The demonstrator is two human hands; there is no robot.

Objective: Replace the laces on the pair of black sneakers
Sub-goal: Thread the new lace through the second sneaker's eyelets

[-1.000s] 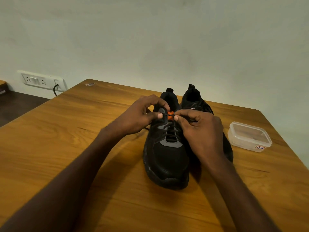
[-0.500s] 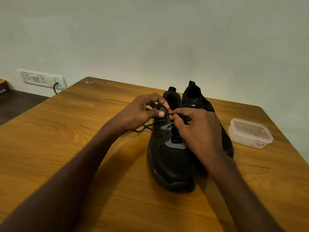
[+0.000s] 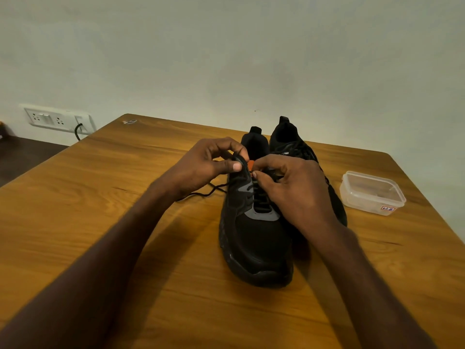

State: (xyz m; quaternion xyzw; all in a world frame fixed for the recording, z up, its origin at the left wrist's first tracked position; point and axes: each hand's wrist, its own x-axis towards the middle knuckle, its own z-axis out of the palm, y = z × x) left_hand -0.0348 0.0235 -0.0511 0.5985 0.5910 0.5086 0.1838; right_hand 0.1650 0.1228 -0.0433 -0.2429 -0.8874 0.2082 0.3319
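Head view, centre frame: left hand (image 3: 211,165) pinching the collar edge of the near black sneaker (image 3: 254,238), thumb and fingers curled; right hand (image 3: 294,190) pinching the black lace (image 3: 201,193) at the top eyelets, beside an orange tab (image 3: 250,164). Second sneaker (image 3: 289,139) just behind, touching. Lidded plastic container (image 3: 372,192) at right on the wooden table (image 3: 100,197).

Wooden tabletop (image 3: 125,222) carries two black sneakers (image 3: 254,238) side by side, loose black lace (image 3: 201,193) left, lidded clear plastic container (image 3: 372,192) right.
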